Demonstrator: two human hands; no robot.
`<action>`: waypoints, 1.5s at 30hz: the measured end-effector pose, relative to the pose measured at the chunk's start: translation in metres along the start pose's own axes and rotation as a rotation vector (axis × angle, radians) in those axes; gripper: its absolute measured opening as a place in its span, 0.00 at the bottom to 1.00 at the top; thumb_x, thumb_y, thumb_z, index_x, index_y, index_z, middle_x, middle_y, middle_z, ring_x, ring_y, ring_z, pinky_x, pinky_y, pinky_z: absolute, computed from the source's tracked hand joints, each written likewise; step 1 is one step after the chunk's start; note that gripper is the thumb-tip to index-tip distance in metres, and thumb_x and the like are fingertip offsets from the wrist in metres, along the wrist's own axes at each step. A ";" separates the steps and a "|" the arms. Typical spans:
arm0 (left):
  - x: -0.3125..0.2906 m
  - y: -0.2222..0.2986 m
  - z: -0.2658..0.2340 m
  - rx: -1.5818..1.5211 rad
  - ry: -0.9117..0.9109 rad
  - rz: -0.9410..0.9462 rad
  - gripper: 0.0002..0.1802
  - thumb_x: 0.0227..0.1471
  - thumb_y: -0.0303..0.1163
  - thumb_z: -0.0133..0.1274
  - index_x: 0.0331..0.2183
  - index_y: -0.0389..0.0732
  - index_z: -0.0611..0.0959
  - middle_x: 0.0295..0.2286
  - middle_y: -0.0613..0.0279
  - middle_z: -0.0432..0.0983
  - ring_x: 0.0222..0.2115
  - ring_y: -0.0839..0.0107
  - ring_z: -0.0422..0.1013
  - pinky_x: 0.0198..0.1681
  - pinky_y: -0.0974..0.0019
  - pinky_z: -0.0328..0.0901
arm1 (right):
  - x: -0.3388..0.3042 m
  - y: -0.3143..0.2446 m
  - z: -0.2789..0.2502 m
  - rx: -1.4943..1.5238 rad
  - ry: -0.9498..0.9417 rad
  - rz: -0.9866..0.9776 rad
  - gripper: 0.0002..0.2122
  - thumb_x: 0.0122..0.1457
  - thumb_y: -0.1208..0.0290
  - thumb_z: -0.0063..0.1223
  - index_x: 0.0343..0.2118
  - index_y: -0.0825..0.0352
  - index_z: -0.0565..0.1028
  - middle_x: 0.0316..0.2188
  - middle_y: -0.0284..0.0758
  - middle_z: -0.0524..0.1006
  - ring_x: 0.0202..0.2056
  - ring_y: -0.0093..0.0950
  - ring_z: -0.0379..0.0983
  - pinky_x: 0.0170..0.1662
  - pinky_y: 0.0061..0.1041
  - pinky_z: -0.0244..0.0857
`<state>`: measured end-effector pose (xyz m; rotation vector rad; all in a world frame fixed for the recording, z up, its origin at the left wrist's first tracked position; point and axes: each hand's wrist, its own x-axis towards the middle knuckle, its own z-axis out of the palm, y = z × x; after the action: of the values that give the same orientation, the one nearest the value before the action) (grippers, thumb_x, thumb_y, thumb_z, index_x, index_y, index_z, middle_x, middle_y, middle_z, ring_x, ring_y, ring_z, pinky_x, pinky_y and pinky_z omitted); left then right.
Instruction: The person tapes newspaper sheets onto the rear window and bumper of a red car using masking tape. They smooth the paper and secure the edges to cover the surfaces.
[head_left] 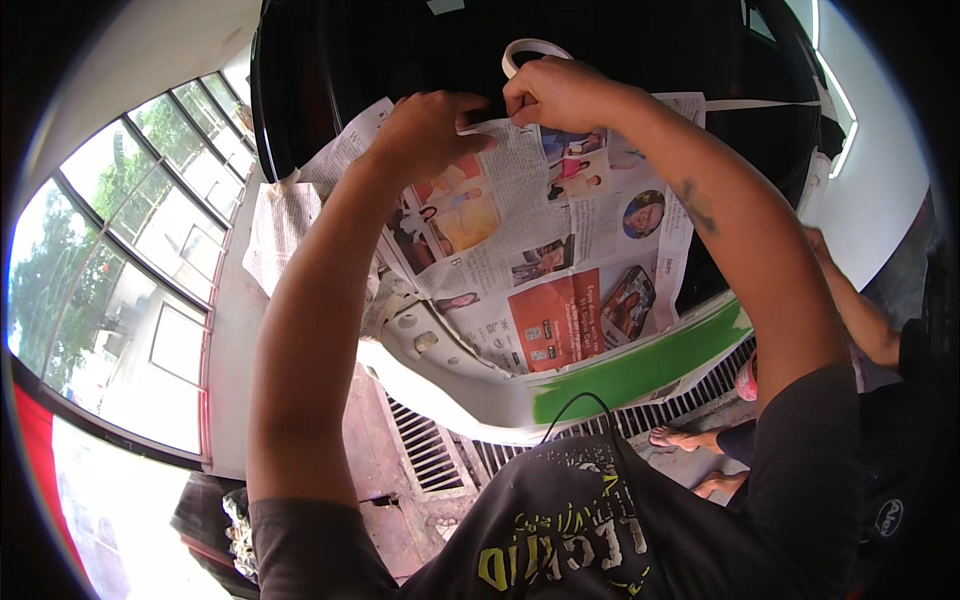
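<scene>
A sheet of newspaper [520, 240] covers part of a glossy black vehicle panel [400, 50] in front of me. My left hand [425, 130] rests at its upper edge, thumb and forefinger apart, the other fingers partly hidden behind the hand. Just to the right, my right hand [560, 95] is closed at the same edge, its fingertips pinched together. A pale roll of tape [535, 48] stands up behind that hand and appears to be held in it. Below the paper runs the vehicle's lower body, white with a green patch [640, 355].
More newspaper [280, 225] hangs at the left side. A pale strip [760, 103] crosses the black panel at right. A co-worker's arm [850, 290] and bare feet [690, 440] are close on the right. A floor grating [430, 445] lies below; windows [130, 250] line the left.
</scene>
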<state>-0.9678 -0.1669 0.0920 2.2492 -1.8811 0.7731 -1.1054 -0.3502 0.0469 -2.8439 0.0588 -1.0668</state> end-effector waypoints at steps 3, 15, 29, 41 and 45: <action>-0.013 -0.017 -0.024 0.101 -0.055 0.002 0.24 0.55 0.44 0.68 0.52 0.45 0.88 0.38 0.56 0.89 0.40 0.57 0.85 0.55 0.56 0.73 | 0.003 0.005 0.003 0.028 -0.020 0.007 0.07 0.62 0.68 0.67 0.38 0.66 0.84 0.31 0.33 0.85 0.36 0.29 0.83 0.42 0.34 0.75; -0.091 -0.005 -0.024 0.424 0.555 0.384 0.15 0.55 0.40 0.68 0.45 0.51 0.89 0.39 0.70 0.83 0.45 0.65 0.78 0.58 0.55 0.70 | -0.014 0.032 0.032 -0.248 0.514 -0.125 0.19 0.61 0.71 0.68 0.56 0.57 0.80 0.37 0.31 0.83 0.42 0.31 0.81 0.45 0.34 0.76; -0.186 -0.004 0.079 0.491 0.112 0.631 0.11 0.53 0.32 0.58 0.39 0.43 0.88 0.46 0.60 0.80 0.52 0.60 0.74 0.59 0.54 0.67 | -0.226 -0.065 0.176 0.299 0.468 0.498 0.09 0.61 0.68 0.66 0.43 0.62 0.84 0.38 0.37 0.85 0.41 0.39 0.81 0.45 0.38 0.73; -0.258 -0.040 0.301 0.390 -0.392 0.668 0.16 0.57 0.33 0.53 0.44 0.36 0.86 0.47 0.56 0.79 0.54 0.59 0.72 0.58 0.56 0.63 | -0.292 -0.126 0.387 0.370 -0.157 0.358 0.17 0.61 0.70 0.63 0.54 0.62 0.82 0.47 0.40 0.84 0.51 0.40 0.80 0.54 0.42 0.74; -0.253 -0.050 0.308 0.463 -0.324 0.725 0.22 0.59 0.32 0.52 0.51 0.32 0.84 0.54 0.52 0.76 0.58 0.56 0.69 0.60 0.56 0.59 | -0.282 -0.162 0.424 0.151 -0.127 0.364 0.31 0.61 0.67 0.63 0.69 0.56 0.70 0.56 0.45 0.78 0.59 0.44 0.74 0.60 0.51 0.68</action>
<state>-0.8517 -0.0525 -0.2752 1.9662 -3.0188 1.0640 -1.0388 -0.1335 -0.4375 -2.6189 0.4462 -0.7782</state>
